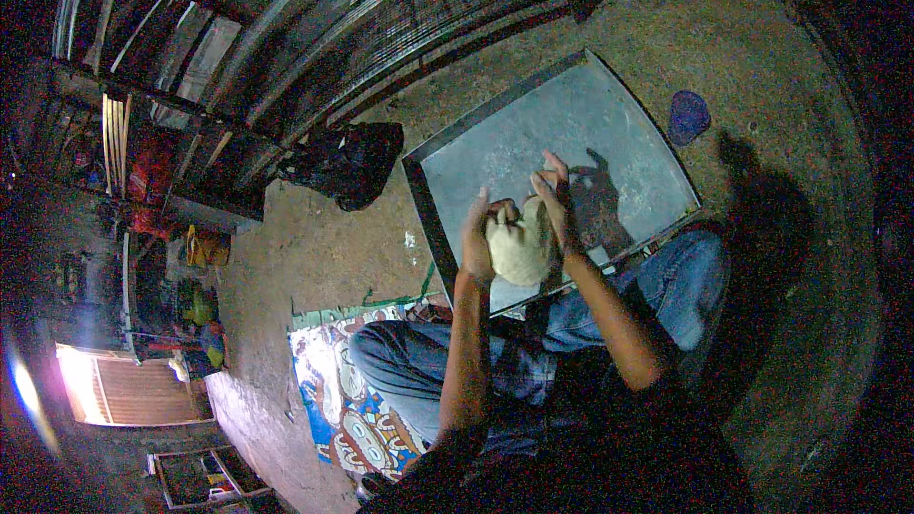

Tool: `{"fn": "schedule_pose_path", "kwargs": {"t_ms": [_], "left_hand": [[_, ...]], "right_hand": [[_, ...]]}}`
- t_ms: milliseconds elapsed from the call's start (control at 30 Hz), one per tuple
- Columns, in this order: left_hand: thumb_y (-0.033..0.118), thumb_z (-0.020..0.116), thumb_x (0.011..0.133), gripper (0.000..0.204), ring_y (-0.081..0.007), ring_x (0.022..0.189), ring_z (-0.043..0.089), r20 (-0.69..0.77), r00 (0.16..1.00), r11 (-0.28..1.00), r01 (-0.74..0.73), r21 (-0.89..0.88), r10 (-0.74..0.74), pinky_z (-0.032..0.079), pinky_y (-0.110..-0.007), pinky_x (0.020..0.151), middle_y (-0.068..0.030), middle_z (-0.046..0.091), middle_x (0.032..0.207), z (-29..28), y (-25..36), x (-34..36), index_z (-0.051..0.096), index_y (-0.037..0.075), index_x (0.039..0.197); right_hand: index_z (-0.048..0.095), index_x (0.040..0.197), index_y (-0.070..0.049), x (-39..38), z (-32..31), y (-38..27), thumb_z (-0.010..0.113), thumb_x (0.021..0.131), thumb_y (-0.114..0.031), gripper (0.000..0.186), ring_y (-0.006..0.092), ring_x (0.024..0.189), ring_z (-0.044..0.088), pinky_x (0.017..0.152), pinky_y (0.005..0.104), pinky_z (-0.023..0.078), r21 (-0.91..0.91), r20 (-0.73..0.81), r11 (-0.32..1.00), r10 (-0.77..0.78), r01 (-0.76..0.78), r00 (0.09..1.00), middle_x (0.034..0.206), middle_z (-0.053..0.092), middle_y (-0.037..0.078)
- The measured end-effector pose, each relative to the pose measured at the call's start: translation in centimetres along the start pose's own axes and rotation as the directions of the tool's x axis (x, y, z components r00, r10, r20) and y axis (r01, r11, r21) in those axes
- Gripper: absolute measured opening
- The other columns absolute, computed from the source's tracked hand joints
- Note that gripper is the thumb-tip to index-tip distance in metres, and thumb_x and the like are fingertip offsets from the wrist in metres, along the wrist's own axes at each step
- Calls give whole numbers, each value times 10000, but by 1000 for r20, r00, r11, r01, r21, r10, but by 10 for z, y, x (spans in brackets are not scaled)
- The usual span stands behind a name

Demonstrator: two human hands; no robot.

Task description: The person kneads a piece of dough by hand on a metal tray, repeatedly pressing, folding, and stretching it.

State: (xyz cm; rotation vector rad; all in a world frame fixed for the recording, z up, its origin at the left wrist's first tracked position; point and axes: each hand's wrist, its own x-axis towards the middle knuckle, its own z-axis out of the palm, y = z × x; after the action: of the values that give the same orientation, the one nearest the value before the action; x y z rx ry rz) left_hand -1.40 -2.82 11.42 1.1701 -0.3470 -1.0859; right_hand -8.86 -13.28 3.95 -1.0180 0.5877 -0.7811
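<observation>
A pale ball of dough (pixel 520 249) is between my two hands, over the near part of a shallow grey metal tray (pixel 533 114). My left hand (pixel 478 240) cups its left side, with the thumb side up. Around its right and far side curls my right hand (pixel 559 202), some fingers stretched out past the dough. Several fingertips press into the top of the dough. Whether the dough rests on the tray or is lifted off it, I cannot tell. The tray lies in front of my crossed legs, dusted with whitish smears, and my right hand's shadow falls on it.
A small purple scraper-like piece (pixel 689 117) lies on the floor right of the tray. A black plastic bag (pixel 354 164) sits to its left. My jeans (pixel 647 286) touch the tray's near side, over a colourful printed mat (pixel 367 409). Wooden shelving (pixel 181 100) stands at the left.
</observation>
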Motion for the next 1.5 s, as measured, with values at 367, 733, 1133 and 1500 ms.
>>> {"fn": "schedule_pose_path", "kwargs": {"t_ms": [367,733,1133,1500], "left_hand": [[501,360,996,646,-361,1290,403,-227,775,542,-171,823,590,277,-472,1095,-214,366,1421,35,2,30,287,49,1452],[310,507,956,405,-395,935,651,-245,732,310,49,950,636,502,-450,795,-201,678,1028,-19,-27,55,506,45,1262],[331,420,1025,431,-208,918,657,-279,905,927,-243,284,322,519,-352,822,-117,684,950,-8,-87,-19,624,-47,1072],[109,609,815,230,-379,836,639,-188,881,691,-192,697,434,502,-415,743,-213,651,924,-65,-109,-71,633,4,1018]], "right_hand": [[474,1356,-121,-1,-47,27,601,878,-474,608,257,1166,552,1026,444,409,451,354,701,428,-553,832,1324,547,64],[577,1246,-133,-1,-41,37,685,813,-375,508,208,1074,583,912,384,473,394,297,747,449,-536,843,1167,615,20],[628,1013,-78,55,-101,47,687,798,-375,371,276,905,614,812,401,478,-550,-77,813,176,-189,981,883,646,100],[481,1306,-70,-25,-28,-4,711,788,-485,702,383,1117,500,954,496,397,-796,582,3,-271,606,766,1273,517,196]]}}
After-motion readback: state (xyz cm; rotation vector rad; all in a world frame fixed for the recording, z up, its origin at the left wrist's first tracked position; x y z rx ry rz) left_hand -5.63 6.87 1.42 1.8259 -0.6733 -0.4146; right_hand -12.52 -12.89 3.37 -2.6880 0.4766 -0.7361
